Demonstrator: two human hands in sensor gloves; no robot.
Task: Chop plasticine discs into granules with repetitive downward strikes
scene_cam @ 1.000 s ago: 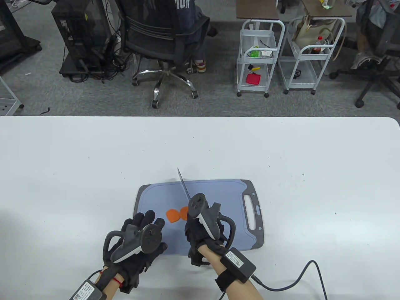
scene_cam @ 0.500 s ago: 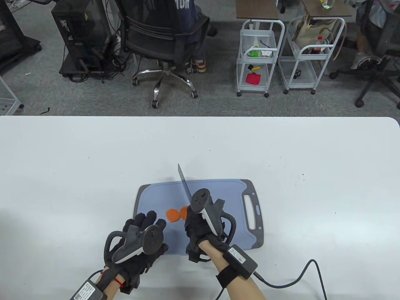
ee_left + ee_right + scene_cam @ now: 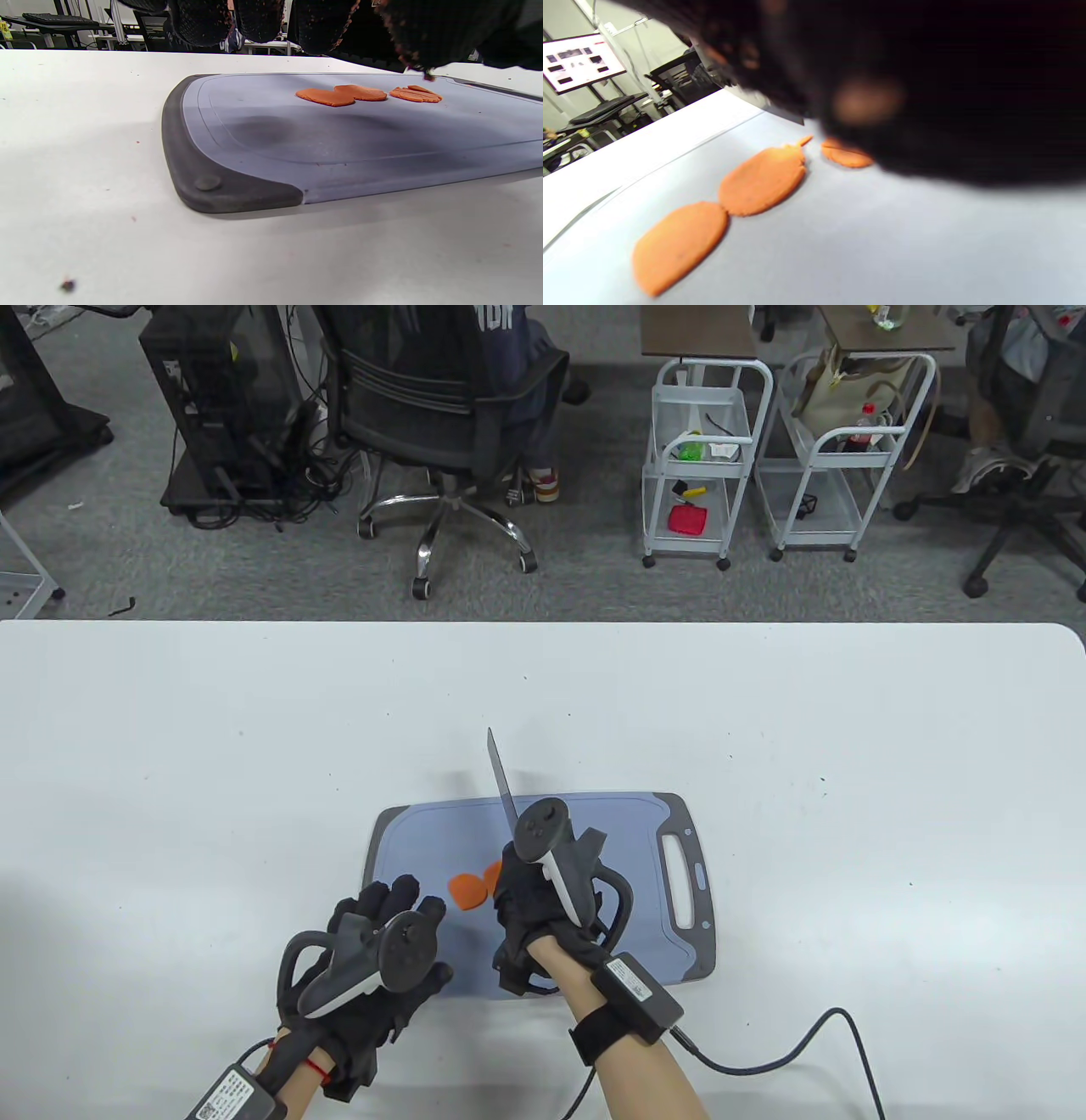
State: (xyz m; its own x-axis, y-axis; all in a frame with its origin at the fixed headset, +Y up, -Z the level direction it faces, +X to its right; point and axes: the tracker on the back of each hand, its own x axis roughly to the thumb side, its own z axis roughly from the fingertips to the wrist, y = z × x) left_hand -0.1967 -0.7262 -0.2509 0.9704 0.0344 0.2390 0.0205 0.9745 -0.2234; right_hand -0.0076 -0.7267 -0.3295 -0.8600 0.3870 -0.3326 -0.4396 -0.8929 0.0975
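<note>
Here the right hand (image 3: 530, 912) is closed around the handle of a knife (image 3: 502, 786), its blade raised above the far edge of the blue-grey cutting board (image 3: 594, 814) and pointing away from the person — the blade tip reaches past the board over the white tabletop (image 3: 254, 746). The handle itself is hidden under the glove.

On the board lie the orange plasticine discs (image 3: 468, 890), flat and thin. The left wrist view shows two of them touching edge to edge (image 3: 341, 94), with a third (image 3: 415, 94) just beside them already scored into strips. In the right wrist view the same row runs from the near disc (image 3: 678, 245) to the partly hidden far one, under the blurred dark glove.

The left hand (image 3: 373, 959) rests with fingers spread and holds nothing — its fingertips (image 3: 405, 891) lie over the board's near left corner, close to the discs but apart from them. A tracker sits on the back of each hand, and a cable (image 3: 814, 1044) trails from the right wrist across the tabletop.
</note>
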